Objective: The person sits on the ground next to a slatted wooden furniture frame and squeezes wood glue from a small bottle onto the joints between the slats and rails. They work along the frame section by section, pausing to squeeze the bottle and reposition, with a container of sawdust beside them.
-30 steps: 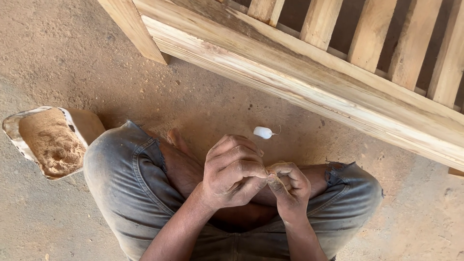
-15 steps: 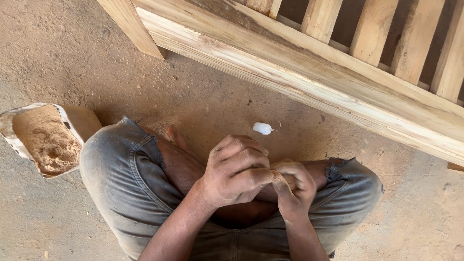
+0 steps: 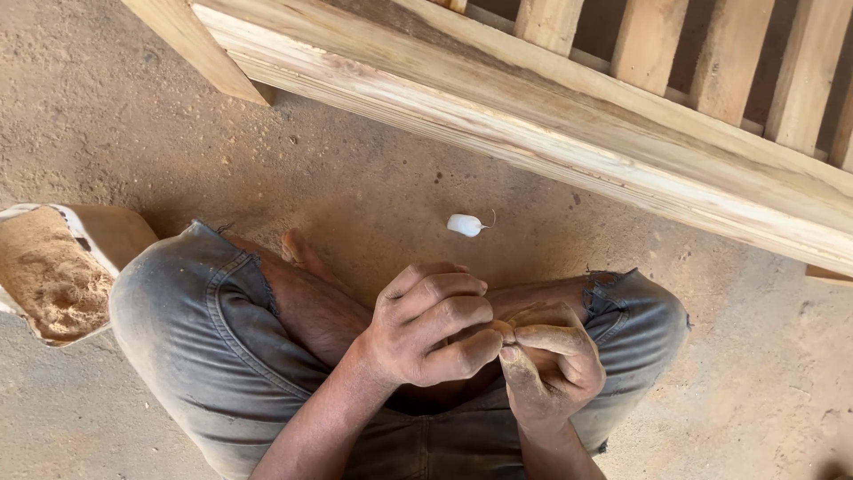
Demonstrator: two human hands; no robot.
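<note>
sitting cross-legged on the dirt floor (image 3: 373,169), the person works both hands together over the lap, between the knees of grey, dusty torn-off jeans (image 3: 195,329). the left hand (image 3: 431,329) is curled almost into a fist, its fingers folded over and its thumb pressed toward the right hand (image 3: 551,364), which is also mostly closed, thumb and forefinger pinched together. where the two hands meet there is a small brownish lump (image 3: 505,333) caught between the fingertips — what it is made of cannot be told, since the fingers cover most of it. both hands are dusted with the same tan powder.

a small white object with a thin curled tail (image 3: 466,225) lies on the floor just ahead of the hands, apart from them and touching neither knee. at the left edge of the view, just beside the left knee, sits an open sack (image 3: 107,236) with its rim rolled down, filled with fine tan sawdust (image 3: 44,276). across the top of the view runs a bare wooden frame (image 3: 551,124) — a long pale rail with upright slats (image 3: 649,44) rising behind it and one slanted leg (image 3: 191,40) standing on the floor at the upper left. a bare foot (image 3: 302,253) shows tucked under the left thigh.
</note>
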